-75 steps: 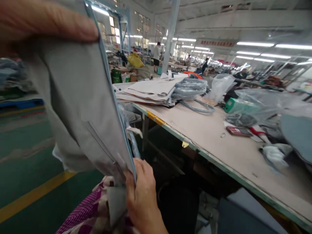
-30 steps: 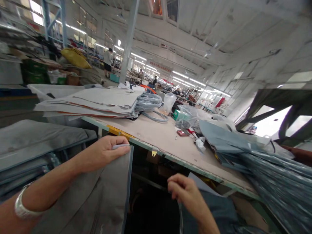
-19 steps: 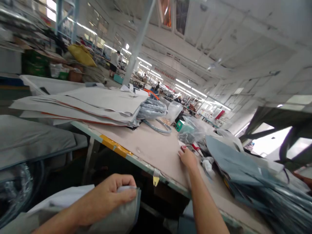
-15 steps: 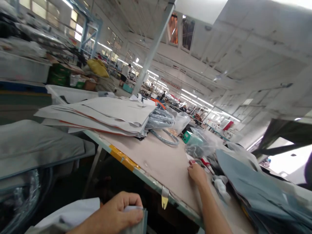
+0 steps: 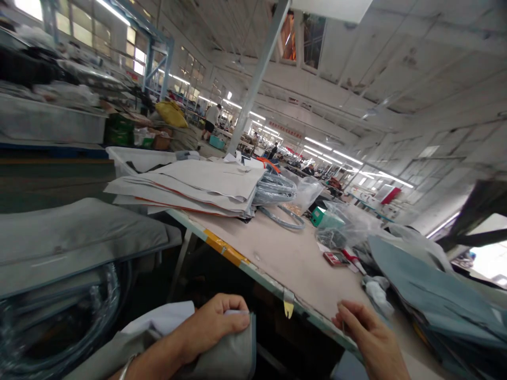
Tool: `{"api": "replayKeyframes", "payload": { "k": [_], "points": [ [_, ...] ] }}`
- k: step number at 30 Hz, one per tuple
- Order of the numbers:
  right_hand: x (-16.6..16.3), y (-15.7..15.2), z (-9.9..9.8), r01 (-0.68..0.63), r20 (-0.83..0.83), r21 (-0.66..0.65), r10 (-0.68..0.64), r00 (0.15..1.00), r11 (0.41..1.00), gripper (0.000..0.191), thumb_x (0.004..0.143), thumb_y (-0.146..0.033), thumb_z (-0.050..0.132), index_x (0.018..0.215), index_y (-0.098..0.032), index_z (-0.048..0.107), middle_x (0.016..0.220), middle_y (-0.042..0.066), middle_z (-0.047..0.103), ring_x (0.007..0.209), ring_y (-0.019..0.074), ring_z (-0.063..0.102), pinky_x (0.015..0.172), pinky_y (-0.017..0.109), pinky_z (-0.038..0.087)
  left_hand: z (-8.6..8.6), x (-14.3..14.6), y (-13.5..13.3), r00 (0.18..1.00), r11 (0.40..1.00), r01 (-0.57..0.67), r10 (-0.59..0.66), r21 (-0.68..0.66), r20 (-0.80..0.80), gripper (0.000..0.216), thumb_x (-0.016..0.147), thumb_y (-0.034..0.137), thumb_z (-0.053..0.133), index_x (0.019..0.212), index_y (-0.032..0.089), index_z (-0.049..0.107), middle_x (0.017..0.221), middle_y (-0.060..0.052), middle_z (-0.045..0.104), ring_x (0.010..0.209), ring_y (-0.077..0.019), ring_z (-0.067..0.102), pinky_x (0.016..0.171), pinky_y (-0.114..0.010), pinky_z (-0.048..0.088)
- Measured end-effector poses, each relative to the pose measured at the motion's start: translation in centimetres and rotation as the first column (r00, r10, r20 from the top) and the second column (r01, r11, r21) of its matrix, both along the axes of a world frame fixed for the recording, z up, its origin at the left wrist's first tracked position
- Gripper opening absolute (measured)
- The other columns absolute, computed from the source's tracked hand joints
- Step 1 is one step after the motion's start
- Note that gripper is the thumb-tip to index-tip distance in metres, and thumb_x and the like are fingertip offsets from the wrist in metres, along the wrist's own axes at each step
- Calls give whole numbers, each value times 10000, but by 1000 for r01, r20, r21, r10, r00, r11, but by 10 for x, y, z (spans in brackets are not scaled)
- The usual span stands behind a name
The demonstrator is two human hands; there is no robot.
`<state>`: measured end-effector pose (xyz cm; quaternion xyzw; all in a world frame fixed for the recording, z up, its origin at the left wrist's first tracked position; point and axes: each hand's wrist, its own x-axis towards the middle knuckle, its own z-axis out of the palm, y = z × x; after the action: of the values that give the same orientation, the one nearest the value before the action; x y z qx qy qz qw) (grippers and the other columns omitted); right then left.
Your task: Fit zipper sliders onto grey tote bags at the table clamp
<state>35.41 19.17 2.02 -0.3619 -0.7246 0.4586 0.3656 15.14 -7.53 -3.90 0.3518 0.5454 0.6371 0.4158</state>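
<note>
My left hand [image 5: 222,319] is closed on a grey fabric piece [image 5: 237,351], its thumb on top near a corner with a blue-grey bound edge. White cloth [image 5: 158,321] lies beside that wrist. Over the near edge of the table [image 5: 273,250], my right hand [image 5: 364,330] has its thumb and fingertips pinched together. Something thin may be between them, too small to name. Beyond it on the table lie a small red box-like object [image 5: 336,258], a red-and-white tool [image 5: 354,259] and a crumpled white bundle [image 5: 377,295].
Stacked light-grey sheets [image 5: 198,182] and coiled grey piping [image 5: 275,190] cover the table's far left. Blue-grey panels [image 5: 435,295] are piled at right. A yellow-tipped metal clip [image 5: 289,303] hangs on the edge. Grey fabric [image 5: 79,232] lies at left; a person [image 5: 211,121] stands far back.
My right hand has left the small red object and come back toward the table's near edge, fingers pinched. My left hand keeps hold of the grey fabric. The view has shifted.
</note>
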Motion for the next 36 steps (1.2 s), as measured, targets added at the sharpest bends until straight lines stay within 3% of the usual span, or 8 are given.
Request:
{"api": "replayKeyframes", "payload": {
  "k": [4,9,16,22,24,27,30,36],
  "points": [
    [26,-51,-30,-69,-60,73,74,995,995,419,666,-473,824,883,-126,733,759,79,716,712,199,663,677,303,550,1,5,-2,999,999,-43,43,7,10,428,681,524,707,740,127,558,644,34,450,609,-94,359,592,-207,281],
    [27,-92,-56,-66,-157,139,88,984,988,304,723,-412,798,862,-150,732,842,67,720,779,194,667,738,330,558,-8,11,5,999,999,-38,38,-14,12,410,698,507,732,768,132,581,644,32,490,591,-93,396,560,-197,303],
    [10,-108,-57,-123,-137,294,170,976,948,205,776,-350,759,893,-184,733,828,17,645,745,141,590,675,263,497,-6,18,8,998,998,-56,55,-24,-42,420,701,526,723,773,131,601,677,18,508,620,-103,424,568,-195,339],
    [0,-108,-58,-85,4,394,91,996,915,272,788,-404,769,913,-169,713,736,-8,612,653,126,564,623,255,469,-6,14,9,995,999,-8,5,-35,-97,396,752,521,684,771,134,605,678,19,498,625,-103,414,569,-195,329],
    [-4,-107,-56,-80,38,500,71,997,862,271,795,-403,773,926,-173,715,736,-13,623,638,118,560,626,252,468,-7,13,9,995,1000,-2,-1,-30,-95,375,765,505,680,769,138,605,676,20,502,622,-103,416,565,-194,329],
    [-13,-105,-47,-105,77,690,71,994,716,220,821,-361,764,918,-171,709,734,-19,629,613,101,555,624,236,470,-6,12,9,998,1000,-1,0,-23,-70,369,771,496,679,766,136,600,675,19,506,623,-101,419,571,-194,331],
    [-24,-105,-39,-129,108,796,71,992,592,193,836,-342,755,895,-168,695,730,-22,627,600,93,560,626,220,478,-5,11,8,997,1000,-3,2,-19,-71,367,775,490,674,768,130,606,680,12,508,632,-103,418,577,-196,333],
    [-40,-101,-36,-167,182,856,17,983,489,218,877,-379,708,882,-163,677,740,-12,613,594,91,563,623,210,480,-5,8,8,996,1000,-1,-2,-23,-93,356,775,486,660,768,134,612,689,6,518,641,-111,430,578,-201,346]
  ]
}}
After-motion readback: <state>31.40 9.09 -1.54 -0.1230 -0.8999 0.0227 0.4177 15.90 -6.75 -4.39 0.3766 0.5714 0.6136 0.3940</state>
